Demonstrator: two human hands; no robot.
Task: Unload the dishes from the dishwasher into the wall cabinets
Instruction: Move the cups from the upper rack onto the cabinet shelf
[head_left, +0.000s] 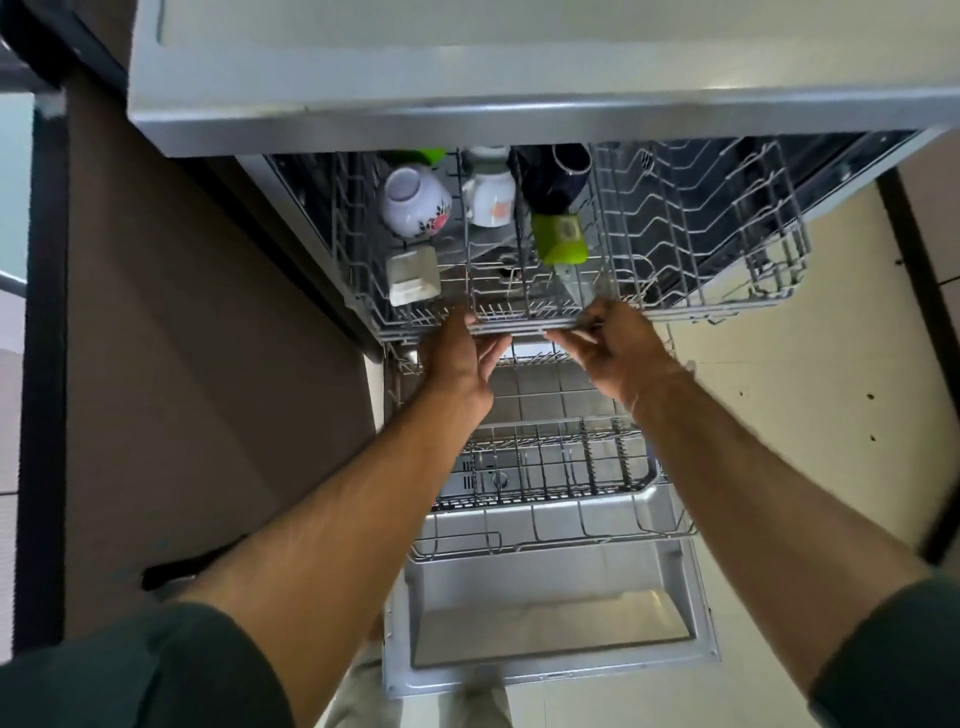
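Both my hands are on the front rail of the upper rack (701, 306), which is pulled out from under the counter (467, 78). My left hand (460, 358) is hooked onto the rail from below, near the middle, thumb up against the front edge and fingers (493, 351) loosely curled and spread under it, not a tight fist. My right hand (610, 345) is just beside it on the same rail, thumb and fingertips pinched around the wire, the rest of the hand half open. So both grips are on the rack itself, no dish in either hand. Dishes sit in the left half of the rack: a white floral bowl (415, 205) upside down at the back left, a small square white dish (413, 275) in front of it near the front left corner, a white mug (491, 200) in the middle row, a dark blue mug (553, 176) to its right at the back, and a green cup (561, 239) just in front of that one. Another bit of green (423, 155) shows at the very back behind the bowl, too hidden to tell what it is. The right half of the rack is bare tines. Below my wrists the lower rack (550, 478) stands out over the open door (550, 613).
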